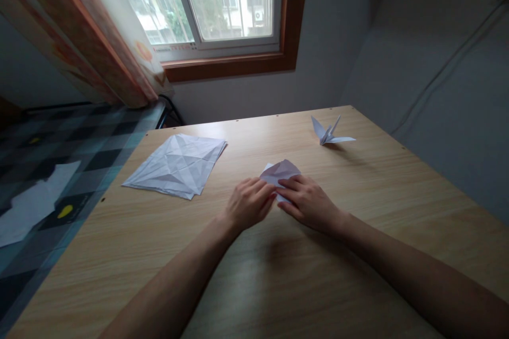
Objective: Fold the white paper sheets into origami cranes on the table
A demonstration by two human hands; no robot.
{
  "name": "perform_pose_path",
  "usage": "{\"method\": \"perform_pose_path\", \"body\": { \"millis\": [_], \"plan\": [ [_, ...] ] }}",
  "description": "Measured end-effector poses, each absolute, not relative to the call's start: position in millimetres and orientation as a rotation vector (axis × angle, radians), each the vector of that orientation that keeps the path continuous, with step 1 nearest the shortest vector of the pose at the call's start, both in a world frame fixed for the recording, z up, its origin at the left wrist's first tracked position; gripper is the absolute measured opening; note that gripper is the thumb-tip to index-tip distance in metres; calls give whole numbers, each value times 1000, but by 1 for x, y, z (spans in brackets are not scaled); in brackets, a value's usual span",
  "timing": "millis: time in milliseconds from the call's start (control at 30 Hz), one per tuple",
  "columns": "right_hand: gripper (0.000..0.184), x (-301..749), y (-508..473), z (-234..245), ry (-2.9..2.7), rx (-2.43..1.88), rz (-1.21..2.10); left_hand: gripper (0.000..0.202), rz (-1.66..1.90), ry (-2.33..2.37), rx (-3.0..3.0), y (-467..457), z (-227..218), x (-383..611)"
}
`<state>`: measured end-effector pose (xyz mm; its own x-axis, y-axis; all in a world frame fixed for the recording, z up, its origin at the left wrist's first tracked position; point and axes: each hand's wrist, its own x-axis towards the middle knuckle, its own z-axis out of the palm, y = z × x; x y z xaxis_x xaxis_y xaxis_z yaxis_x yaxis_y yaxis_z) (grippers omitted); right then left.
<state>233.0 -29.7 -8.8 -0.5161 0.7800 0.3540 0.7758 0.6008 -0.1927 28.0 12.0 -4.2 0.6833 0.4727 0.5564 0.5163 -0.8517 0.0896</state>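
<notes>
A small, partly folded white paper [280, 171] lies on the wooden table [358, 206] near its middle. My left hand [248, 202] has its fingers curled and pressed on the paper's left edge. My right hand [308, 202] lies over the paper's lower right part, fingers together and pressing it down. Only the top of the paper shows beyond my fingers.
A stack of creased white sheets [177, 165] lies at the left of the table. A folded paper crane [329, 132] stands at the far right. A bed with a checked cover [59, 169] borders the table's left edge. A window [214, 0] and curtain [99, 37] are behind.
</notes>
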Motion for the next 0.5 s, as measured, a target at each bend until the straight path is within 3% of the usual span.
{"method": "perform_pose_path", "body": {
  "millis": [200,500],
  "plan": [
    [28,234,-32,-11,-2419,-1193,-13,22,-612,-861,-2944,14,0,31],
    [21,246,-27,-4,-2557,-921,-251,17,-602,-876,-3027,16,-3,29]
  ]
}}
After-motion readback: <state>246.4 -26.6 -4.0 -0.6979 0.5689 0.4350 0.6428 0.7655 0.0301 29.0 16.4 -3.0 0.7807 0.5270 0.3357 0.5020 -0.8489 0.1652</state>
